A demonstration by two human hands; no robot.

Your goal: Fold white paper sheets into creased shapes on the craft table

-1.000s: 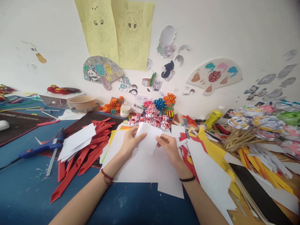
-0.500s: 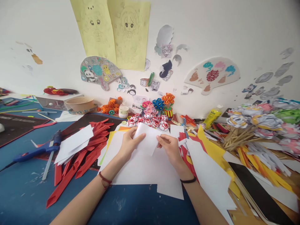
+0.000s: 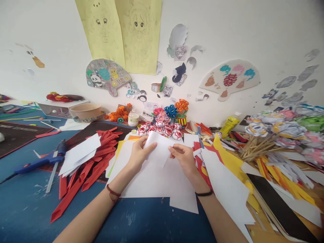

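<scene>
**2 hands fold a white paper piece over a cluttered craft table**

The left hand (image 3: 138, 156) and the right hand (image 3: 184, 158) both pinch a small white paper piece (image 3: 159, 149), raised just above a stack of larger white sheets (image 3: 152, 182) at the middle of the blue table (image 3: 25, 209). The left thumb lies across the piece's upper left part; the right fingers grip its right edge. Each wrist wears a thin band, red on the left, black on the right.

Left of the hands lies a heap of red paper strips (image 3: 86, 172) with a few white slips (image 3: 79, 153) on top, and further left a blue glue gun (image 3: 43, 160). Just behind the held piece sits a cluster of red-and-white paper balls (image 3: 162, 130), with small paper flowers (image 3: 174, 111) behind them by the wall. A tan bowl (image 3: 86, 110) stands at the back left. To the right, yellow and white paper sheets (image 3: 227, 175) overlap, beside a bundle of wooden sticks (image 3: 255, 148) and a yellow bottle (image 3: 229, 125).
</scene>
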